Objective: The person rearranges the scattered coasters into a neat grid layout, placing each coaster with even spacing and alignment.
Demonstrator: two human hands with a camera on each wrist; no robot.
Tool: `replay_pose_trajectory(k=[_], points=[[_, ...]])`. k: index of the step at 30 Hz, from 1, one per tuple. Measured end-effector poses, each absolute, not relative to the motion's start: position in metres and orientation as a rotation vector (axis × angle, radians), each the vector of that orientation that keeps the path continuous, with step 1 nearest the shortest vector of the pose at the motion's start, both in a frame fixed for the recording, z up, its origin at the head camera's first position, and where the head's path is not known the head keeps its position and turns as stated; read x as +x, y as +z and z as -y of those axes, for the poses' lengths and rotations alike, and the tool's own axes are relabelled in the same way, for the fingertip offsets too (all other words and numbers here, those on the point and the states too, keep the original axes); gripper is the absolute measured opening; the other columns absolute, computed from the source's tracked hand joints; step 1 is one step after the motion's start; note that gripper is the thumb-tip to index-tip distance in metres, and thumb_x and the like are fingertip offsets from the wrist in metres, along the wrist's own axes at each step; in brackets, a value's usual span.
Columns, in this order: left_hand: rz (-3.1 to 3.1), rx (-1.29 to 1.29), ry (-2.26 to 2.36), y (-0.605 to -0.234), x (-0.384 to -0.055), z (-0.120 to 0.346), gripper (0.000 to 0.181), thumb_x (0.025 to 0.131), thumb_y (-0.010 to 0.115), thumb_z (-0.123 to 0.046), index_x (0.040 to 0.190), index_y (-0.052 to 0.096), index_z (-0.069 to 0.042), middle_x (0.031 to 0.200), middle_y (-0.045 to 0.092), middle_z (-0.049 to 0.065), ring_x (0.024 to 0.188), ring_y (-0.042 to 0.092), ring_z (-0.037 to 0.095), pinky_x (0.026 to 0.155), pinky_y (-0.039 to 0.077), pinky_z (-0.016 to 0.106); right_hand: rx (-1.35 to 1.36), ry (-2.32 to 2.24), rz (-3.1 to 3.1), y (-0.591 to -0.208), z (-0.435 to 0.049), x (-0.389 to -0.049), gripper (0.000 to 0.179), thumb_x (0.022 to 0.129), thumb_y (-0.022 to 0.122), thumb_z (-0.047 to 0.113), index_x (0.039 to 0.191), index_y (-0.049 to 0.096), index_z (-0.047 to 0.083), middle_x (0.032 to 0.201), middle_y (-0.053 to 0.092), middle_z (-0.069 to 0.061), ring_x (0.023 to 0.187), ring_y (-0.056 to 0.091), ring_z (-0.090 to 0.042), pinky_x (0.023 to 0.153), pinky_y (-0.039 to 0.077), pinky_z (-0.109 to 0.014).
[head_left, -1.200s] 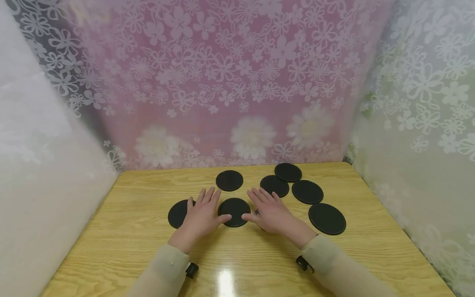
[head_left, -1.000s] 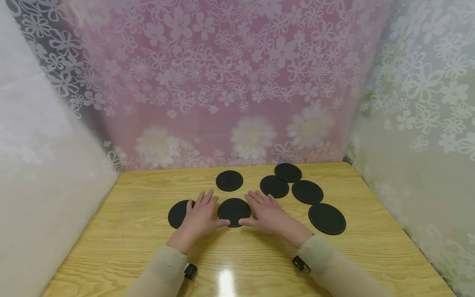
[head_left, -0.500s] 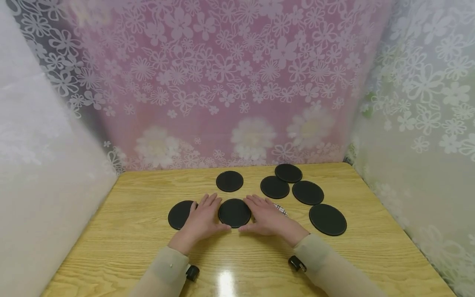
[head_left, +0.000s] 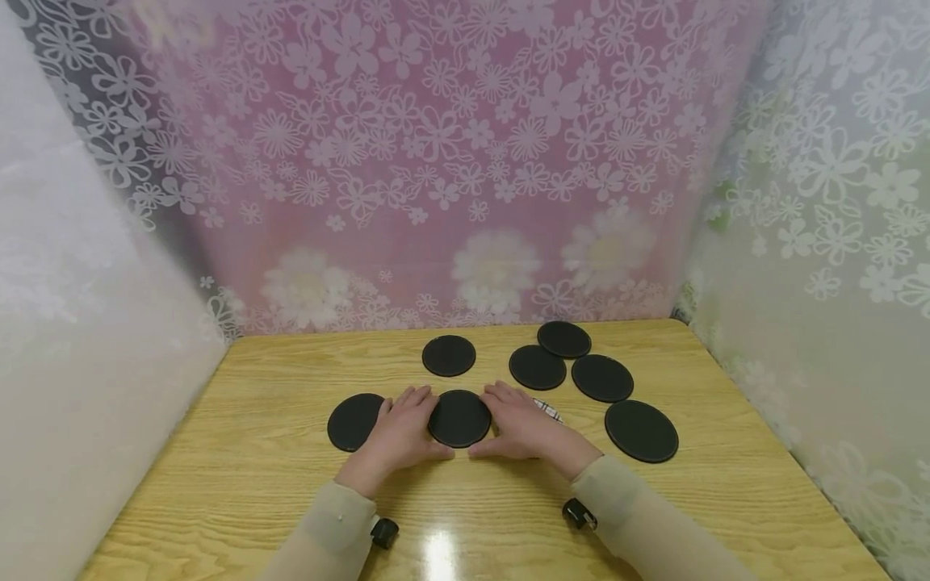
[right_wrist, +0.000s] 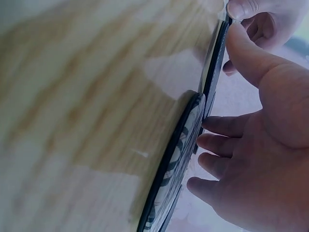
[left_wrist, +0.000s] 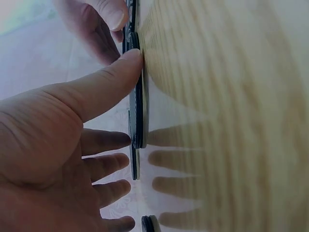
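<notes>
A black round coaster (head_left: pixel 459 420) lies mid-table between both hands; in the left wrist view its edge (left_wrist: pixel 138 111) looks layered, like stacked coasters. My left hand (head_left: pixel 402 434) frames its left side, thumb at the near rim and index fingertip at the far side, fingers mostly straight. From the right, my right hand (head_left: pixel 525 428) mirrors this, thumb tip close to the left one. Beneath the right hand, a plaid-faced coaster (right_wrist: pixel 176 164) is partly hidden, its checked edge showing past the knuckles. Another black coaster (head_left: pixel 352 424) lies beside the left hand, partly covered by it.
One black coaster (head_left: pixel 449 356) sits behind the middle one. To the right are several more, including an overlapping pair (head_left: pixel 538 368) and a separate coaster (head_left: pixel 642 432) nearer the front. Floral curtains (head_left: pixel 465 202) surround the wooden table (head_left: pixel 240 452) at the back and sides.
Both hands have lowered and drawn in around the middle coaster, their thumbs sliding from over it to its near rim. The right hand shifted left, exposing the plaid coaster's edge.
</notes>
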State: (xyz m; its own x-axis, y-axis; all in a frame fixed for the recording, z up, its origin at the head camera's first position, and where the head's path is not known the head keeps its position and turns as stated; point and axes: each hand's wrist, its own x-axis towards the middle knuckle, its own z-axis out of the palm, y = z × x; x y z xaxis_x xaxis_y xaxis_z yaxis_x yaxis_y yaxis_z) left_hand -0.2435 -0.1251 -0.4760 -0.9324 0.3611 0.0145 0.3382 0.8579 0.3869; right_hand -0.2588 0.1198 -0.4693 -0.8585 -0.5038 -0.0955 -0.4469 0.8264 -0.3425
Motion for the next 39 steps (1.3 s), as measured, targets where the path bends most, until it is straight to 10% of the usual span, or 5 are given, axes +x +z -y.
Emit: replay_pose_trajectory(k=[14,24,39], points=[[-2.98,0.52,0.622,-0.479,-0.246,0.127,0.092,0.085,0.098,-0.047,0.153,0.06,0.001,0.166,0.049,0.022,0.158,0.038,0.045,0.126,0.025,0.071,-0.731,-0.425,-2.866,-0.467,-0.114,-0.258,0.095,0.092,0.09,0.053,0.156,0.054,-0.006,0.167,0.045,-0.024,0.162,0.032,-0.044,0.129,0.029,-0.059],[-3.032,0.495,0.614,-0.479,-0.245,0.125,0.084,0.081,0.101,-0.046,0.14,0.068,0.003,0.139,0.058,0.022,0.124,0.054,0.041,0.111,0.047,0.057,-0.744,-0.468,-2.874,-0.468,-0.107,-0.267,0.087,0.086,0.097,0.046,0.146,0.061,-0.007,0.154,0.056,-0.023,0.151,0.047,-0.043,0.123,0.041,-0.054],[-3.062,0.432,0.583,-0.476,-0.245,0.121,0.088,0.079,0.102,-0.045,0.143,0.065,0.003,0.131,0.069,0.022,0.121,0.062,0.045,0.104,0.046,0.067,-0.609,-0.451,-2.908,-0.464,-0.099,-0.268,0.087,0.081,0.101,0.045,0.143,0.063,-0.002,0.132,0.063,-0.02,0.126,0.058,-0.038,0.108,0.051,-0.05]])
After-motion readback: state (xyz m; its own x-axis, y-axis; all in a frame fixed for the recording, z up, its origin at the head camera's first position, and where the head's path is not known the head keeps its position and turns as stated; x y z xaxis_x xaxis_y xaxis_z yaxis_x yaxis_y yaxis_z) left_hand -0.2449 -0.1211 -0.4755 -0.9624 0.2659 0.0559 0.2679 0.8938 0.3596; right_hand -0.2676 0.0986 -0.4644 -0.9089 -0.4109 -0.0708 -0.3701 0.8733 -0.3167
